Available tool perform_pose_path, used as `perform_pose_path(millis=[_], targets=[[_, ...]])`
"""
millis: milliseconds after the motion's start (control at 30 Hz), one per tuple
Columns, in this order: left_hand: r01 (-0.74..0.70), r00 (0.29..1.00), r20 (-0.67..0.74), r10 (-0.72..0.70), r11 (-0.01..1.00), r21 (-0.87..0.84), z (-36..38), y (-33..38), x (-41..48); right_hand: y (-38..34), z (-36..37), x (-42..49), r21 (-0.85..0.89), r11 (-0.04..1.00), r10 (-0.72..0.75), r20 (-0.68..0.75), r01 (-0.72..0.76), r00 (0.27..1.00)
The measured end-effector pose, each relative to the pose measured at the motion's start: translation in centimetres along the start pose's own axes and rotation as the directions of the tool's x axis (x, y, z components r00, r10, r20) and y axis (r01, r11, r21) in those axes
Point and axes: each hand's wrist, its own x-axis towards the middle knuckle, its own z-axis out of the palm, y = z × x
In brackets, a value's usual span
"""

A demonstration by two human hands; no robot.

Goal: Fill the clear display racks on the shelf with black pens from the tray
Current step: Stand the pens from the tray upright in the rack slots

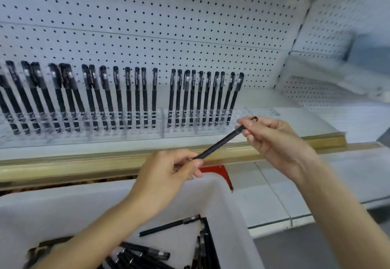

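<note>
A black pen (219, 143) is held slanted in front of the shelf edge. My left hand (168, 175) pinches its lower end and my right hand (272, 135) pinches its upper end. Clear display racks (164, 129) run along the shelf (285, 121), with several black pens (137, 97) standing upright in them. The right end of the right rack (261, 113) holds no pens. Below, a white tray (232, 216) contains several loose black pens (168, 225).
A white pegboard (168, 26) backs the shelf. The shelf front has a gold price strip (84, 167) with a red tag (219, 171) under it. A lower white ledge (274, 194) lies to the right of the tray.
</note>
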Motion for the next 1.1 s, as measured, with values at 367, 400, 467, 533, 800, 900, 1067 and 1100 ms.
perform_pose_path(millis=[367, 400, 467, 533, 800, 900, 1067, 1100], targets=[[-0.104, 0.990, -0.093, 0.107, 0.994, 0.039, 7.2, 5.2, 6.3, -6.7, -3.8, 1.2, -0.387, 0.890, -0.274, -0.034, 0.240, 0.961], [-0.102, 0.991, -0.085, 0.106, 0.994, 0.048, 7.2, 5.3, 6.5, -6.8, -3.9, 1.5, -0.395, 0.882, -0.295, -0.037, 0.257, 0.955], [-0.116, 0.990, -0.065, 0.123, 0.989, 0.093, 7.2, 5.6, 6.6, -6.9, -4.0, 2.2, -0.404, 0.874, -0.310, -0.033, 0.271, 0.950], [-0.181, 0.979, -0.035, 0.201, 0.933, 0.310, 6.9, 5.8, 6.9, -7.2, -4.1, 3.0, -0.409, 0.870, -0.307, -0.010, 0.276, 0.952], [-0.194, 0.978, 0.111, 0.176, 0.576, 0.794, 3.6, 3.7, 8.6, -8.3, -5.5, 9.3, -0.566, 0.756, -0.409, -0.019, 0.327, 0.913], [-0.200, 0.980, 0.164, 0.116, 0.512, 0.835, 3.4, 2.6, 8.7, -8.0, -5.5, 10.9, -0.643, 0.703, -0.375, 0.028, 0.304, 0.927], [-0.214, 0.977, 0.192, 0.094, 0.429, 0.878, 2.9, 1.5, 9.1, -7.6, -5.3, 12.4, -0.735, 0.610, -0.305, 0.126, 0.295, 0.944], [-0.205, 0.979, 0.178, 0.101, 0.434, 0.877, 2.8, 2.0, 9.1, -7.5, -5.3, 12.6, -0.756, 0.585, -0.287, 0.144, 0.293, 0.947]])
